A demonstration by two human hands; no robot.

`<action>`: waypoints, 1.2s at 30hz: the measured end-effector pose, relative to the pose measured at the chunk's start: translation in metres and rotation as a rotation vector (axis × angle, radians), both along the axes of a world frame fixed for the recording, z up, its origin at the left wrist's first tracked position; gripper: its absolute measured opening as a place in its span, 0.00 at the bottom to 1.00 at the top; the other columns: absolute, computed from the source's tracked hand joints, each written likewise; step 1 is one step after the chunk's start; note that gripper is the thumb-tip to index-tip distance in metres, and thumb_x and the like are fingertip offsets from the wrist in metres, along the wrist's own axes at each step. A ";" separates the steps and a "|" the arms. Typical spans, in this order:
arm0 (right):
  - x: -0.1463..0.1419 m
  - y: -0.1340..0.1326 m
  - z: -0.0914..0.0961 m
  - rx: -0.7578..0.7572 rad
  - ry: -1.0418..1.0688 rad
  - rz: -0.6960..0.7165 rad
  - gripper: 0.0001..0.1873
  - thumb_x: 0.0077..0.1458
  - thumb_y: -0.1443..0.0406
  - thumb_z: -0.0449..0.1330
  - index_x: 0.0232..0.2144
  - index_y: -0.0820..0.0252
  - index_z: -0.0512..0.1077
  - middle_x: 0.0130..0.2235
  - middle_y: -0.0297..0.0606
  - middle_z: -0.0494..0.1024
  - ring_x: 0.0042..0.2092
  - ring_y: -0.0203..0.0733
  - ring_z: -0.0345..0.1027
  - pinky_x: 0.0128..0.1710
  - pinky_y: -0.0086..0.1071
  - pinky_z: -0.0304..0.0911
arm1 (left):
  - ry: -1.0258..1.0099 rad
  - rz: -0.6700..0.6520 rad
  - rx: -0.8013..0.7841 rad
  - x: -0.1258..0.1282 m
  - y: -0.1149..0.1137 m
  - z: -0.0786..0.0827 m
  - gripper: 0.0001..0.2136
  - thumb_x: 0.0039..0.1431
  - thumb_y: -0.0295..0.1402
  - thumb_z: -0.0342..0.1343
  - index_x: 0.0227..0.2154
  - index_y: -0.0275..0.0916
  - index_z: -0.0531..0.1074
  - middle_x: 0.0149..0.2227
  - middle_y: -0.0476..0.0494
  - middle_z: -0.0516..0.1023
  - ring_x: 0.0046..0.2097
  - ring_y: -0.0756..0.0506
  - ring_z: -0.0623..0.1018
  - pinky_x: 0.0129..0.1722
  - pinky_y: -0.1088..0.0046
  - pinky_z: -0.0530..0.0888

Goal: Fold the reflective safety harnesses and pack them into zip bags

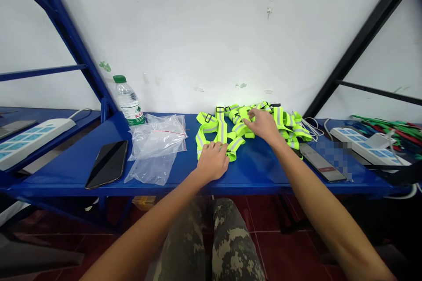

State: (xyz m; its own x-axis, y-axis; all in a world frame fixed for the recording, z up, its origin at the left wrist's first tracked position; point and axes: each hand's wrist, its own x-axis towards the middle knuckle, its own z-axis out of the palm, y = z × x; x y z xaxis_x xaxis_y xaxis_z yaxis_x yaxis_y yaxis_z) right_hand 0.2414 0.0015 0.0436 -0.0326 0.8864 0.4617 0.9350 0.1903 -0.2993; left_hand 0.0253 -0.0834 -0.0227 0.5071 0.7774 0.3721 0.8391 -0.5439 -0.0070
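Observation:
A tangle of neon-yellow reflective straps (pixel 280 118) with grey bands and black buckles lies on the blue shelf (pixel 257 169) against the white wall. My left hand (pixel 212 161) rests on the near end of one folded strap (pixel 216 134), fingers curled down onto it. My right hand (pixel 263 125) reaches into the middle of the pile, fingers pinching a strap there.
Clear zip bags (pixel 154 145) lie left of the straps, with a black phone (pixel 107 163) and a water bottle (pixel 128 101) beyond. White power strips (pixel 29 138) sit at far left and at right (pixel 365 145). A second phone (pixel 321 162) lies right of my arm.

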 end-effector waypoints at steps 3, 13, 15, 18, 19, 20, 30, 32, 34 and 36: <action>-0.019 -0.016 -0.009 -0.341 -0.084 0.113 0.18 0.55 0.57 0.59 0.43 0.63 0.75 0.26 0.41 0.79 0.30 0.46 0.75 0.36 0.35 0.67 | -0.002 -0.017 -0.002 0.000 0.001 -0.001 0.20 0.65 0.35 0.43 0.56 0.35 0.66 0.53 0.37 0.73 0.51 0.36 0.70 0.48 0.55 0.66; -0.055 0.008 -0.046 -0.357 -0.063 0.248 0.11 0.47 0.73 0.56 0.32 0.65 0.78 0.32 0.46 0.79 0.38 0.48 0.72 0.37 0.33 0.63 | -0.026 -0.149 -0.022 -0.004 -0.002 0.002 0.20 0.64 0.42 0.46 0.54 0.37 0.67 0.50 0.39 0.75 0.51 0.39 0.71 0.50 0.58 0.66; -0.056 0.008 -0.047 -0.375 -0.023 0.366 0.14 0.47 0.74 0.55 0.34 0.64 0.78 0.33 0.41 0.79 0.37 0.44 0.72 0.37 0.31 0.63 | -0.045 -0.157 -0.028 -0.004 -0.002 0.002 0.27 0.61 0.52 0.47 0.54 0.37 0.67 0.51 0.37 0.74 0.51 0.37 0.71 0.52 0.57 0.66; -0.049 -0.001 -0.048 -0.432 0.226 0.632 0.19 0.51 0.72 0.52 0.43 0.63 0.76 0.40 0.40 0.80 0.39 0.42 0.73 0.39 0.31 0.67 | -0.043 -0.158 -0.037 -0.004 0.000 -0.001 0.29 0.63 0.54 0.43 0.56 0.35 0.65 0.53 0.34 0.73 0.53 0.36 0.71 0.53 0.56 0.65; -0.045 -0.007 -0.050 -0.430 0.328 0.680 0.19 0.54 0.70 0.51 0.46 0.64 0.75 0.43 0.41 0.79 0.42 0.43 0.73 0.41 0.33 0.68 | -0.037 -0.156 -0.039 -0.004 0.000 -0.002 0.28 0.65 0.51 0.41 0.57 0.33 0.63 0.54 0.33 0.72 0.54 0.36 0.71 0.54 0.56 0.65; -0.040 -0.015 -0.052 -0.400 0.405 0.690 0.20 0.56 0.68 0.51 0.50 0.63 0.73 0.47 0.44 0.77 0.45 0.44 0.73 0.43 0.36 0.69 | -0.032 -0.152 -0.040 -0.004 0.001 -0.003 0.28 0.66 0.49 0.40 0.59 0.31 0.61 0.55 0.32 0.72 0.55 0.36 0.70 0.54 0.56 0.65; -0.032 -0.099 -0.059 -0.029 -0.076 0.686 0.23 0.64 0.64 0.49 0.60 0.57 0.65 0.58 0.46 0.70 0.60 0.50 0.62 0.61 0.49 0.59 | -0.097 -0.092 -0.109 0.000 0.010 -0.003 0.42 0.59 0.41 0.50 0.67 0.24 0.35 0.54 0.24 0.71 0.52 0.33 0.72 0.51 0.53 0.67; -0.031 -0.098 -0.055 -0.067 -0.096 0.724 0.22 0.64 0.64 0.50 0.59 0.57 0.67 0.58 0.46 0.72 0.59 0.50 0.64 0.60 0.47 0.60 | -0.173 -0.151 -0.142 -0.002 0.012 -0.003 0.45 0.58 0.43 0.52 0.68 0.27 0.33 0.53 0.26 0.72 0.53 0.34 0.72 0.51 0.53 0.68; -0.031 -0.095 -0.051 -0.093 -0.100 0.736 0.21 0.65 0.62 0.50 0.57 0.56 0.69 0.57 0.45 0.73 0.58 0.50 0.66 0.59 0.46 0.62 | -0.261 -0.226 -0.159 -0.007 0.013 -0.003 0.45 0.57 0.43 0.54 0.68 0.31 0.33 0.55 0.29 0.70 0.56 0.36 0.71 0.54 0.56 0.68; -0.031 -0.094 -0.048 -0.101 -0.097 0.734 0.20 0.65 0.59 0.51 0.56 0.56 0.71 0.56 0.44 0.74 0.58 0.50 0.67 0.58 0.46 0.63 | -0.304 -0.279 -0.139 -0.013 0.010 -0.002 0.41 0.57 0.40 0.54 0.68 0.34 0.40 0.59 0.31 0.67 0.59 0.38 0.68 0.58 0.59 0.66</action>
State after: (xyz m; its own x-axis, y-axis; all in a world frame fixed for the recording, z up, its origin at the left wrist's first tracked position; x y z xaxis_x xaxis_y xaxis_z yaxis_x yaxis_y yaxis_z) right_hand 0.2108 -0.0920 -0.0047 -0.6688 0.6592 0.3439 0.6015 0.7516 -0.2708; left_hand 0.0123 -0.0738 -0.0250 0.5886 0.6791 0.4386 0.6121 -0.7288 0.3070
